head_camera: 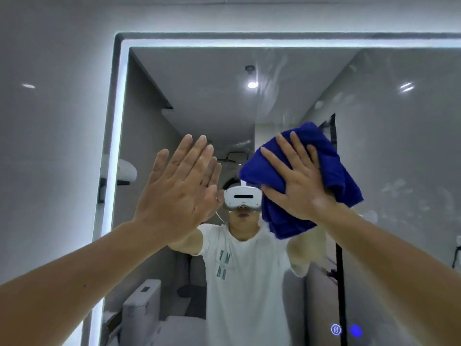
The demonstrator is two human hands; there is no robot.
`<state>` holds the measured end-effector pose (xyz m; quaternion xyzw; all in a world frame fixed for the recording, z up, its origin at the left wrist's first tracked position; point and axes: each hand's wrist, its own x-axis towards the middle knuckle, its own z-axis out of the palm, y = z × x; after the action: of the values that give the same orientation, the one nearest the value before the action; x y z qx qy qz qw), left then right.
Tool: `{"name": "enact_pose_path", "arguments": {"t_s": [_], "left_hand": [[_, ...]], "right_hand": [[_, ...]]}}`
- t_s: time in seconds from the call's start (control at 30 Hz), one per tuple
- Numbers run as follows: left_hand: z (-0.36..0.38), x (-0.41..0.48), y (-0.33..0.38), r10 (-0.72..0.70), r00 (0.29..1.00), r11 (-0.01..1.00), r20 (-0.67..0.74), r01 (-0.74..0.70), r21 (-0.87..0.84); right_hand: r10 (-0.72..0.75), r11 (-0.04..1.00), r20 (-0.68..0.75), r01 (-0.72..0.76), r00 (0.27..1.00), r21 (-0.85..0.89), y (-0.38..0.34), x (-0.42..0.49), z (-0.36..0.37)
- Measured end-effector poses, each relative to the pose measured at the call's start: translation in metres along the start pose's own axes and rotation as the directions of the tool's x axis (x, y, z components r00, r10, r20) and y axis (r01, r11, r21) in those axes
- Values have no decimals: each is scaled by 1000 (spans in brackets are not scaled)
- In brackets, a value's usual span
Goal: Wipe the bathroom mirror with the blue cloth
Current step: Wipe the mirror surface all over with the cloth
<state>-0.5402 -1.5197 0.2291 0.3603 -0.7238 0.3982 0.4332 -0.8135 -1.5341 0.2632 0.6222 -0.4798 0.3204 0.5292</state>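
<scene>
Pressing the blue cloth (336,178) to the bathroom mirror (399,146)

The blue cloth is bunched into loose folds and is held against the glass right of the middle of the mirror, at about the height of the reflected head. It is pinned there by the right hand (301,186), whose grip is wide. The fingers (290,148) are spread and straight across the cloth, and the thumb is laid along its lower left edge. Nothing is pinched or wrapped; the cloth is pressed under the flat palm. Folds of cloth are seen above the fingertips, to the right of the hand and hanging below the wrist.

The left hand (174,193) is raised to the left of the cloth, well apart from it. Its grip is also wide, with the fingers straight and close together, and nothing is held. The palm is turned toward the glass and its reflection is seen just behind it. Whether the glass is touched cannot be told.

Pale smears (396,186) are seen on the glass to the right of the cloth. A lit strip (117,146) runs along the left and top edges of the mirror, and two small glowing icons (336,329) are set near its lower right. A person in a white T-shirt (247,270) and a white headset (242,197) is reflected, along with a toilet (144,305) at lower left and a ceiling light (252,84). A glossy grey wall (50,146) lies to the left of the mirror.
</scene>
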Motion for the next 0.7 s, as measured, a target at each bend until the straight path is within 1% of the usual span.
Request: {"name": "enact_pose_path", "arguments": {"t_s": [0.07, 0.1, 0.23, 0.3, 0.33, 0.4, 0.47, 0.53, 0.6, 0.7], "left_hand": [[-6, 3, -6, -2, 1000, 1000, 26, 1, 28], [-8, 5, -8, -7, 999, 999, 35, 5, 45], [-17, 19, -14, -25, 999, 998, 20, 24, 63], [-21, 26, -18, -16, 1000, 999, 0, 16, 29], [-21, 29, -21, -4, 1000, 999, -6, 5, 40], [-19, 37, -27, 24, 999, 997, -32, -22, 74], [-18, 43, -28, 26, 998, 998, -61, -23, 51], [-15, 47, -25, 34, 997, 999, -64, -32, 37], [-13, 48, -21, 42, 996, 999, -78, -40, 26], [-14, 47, -13, 60, 995, 998, -83, -57, 39]], "right_hand": [[157, 988, -21, -157, 987, -7, -11, 39, -3], [206, 978, -24, -206, 978, -13, -17, 58, -4], [280, 960, -18, -280, 960, 9, -41, 121, -5], [322, 947, -29, -322, 946, 15, -53, 133, -4], [331, 944, -38, -331, 943, 16, -58, 132, -2], [277, 961, -62, -277, 959, 11, -64, 119, 1], [138, 990, -70, -139, 988, -5, -68, 95, 5], [9, 1000, -66, -8, 998, 15, -71, 65, 9], [-92, 996, -22, 92, 996, 20, -68, 34, 14], [-228, 972, 83, 232, 970, -37, -42, -8, 16]]}}
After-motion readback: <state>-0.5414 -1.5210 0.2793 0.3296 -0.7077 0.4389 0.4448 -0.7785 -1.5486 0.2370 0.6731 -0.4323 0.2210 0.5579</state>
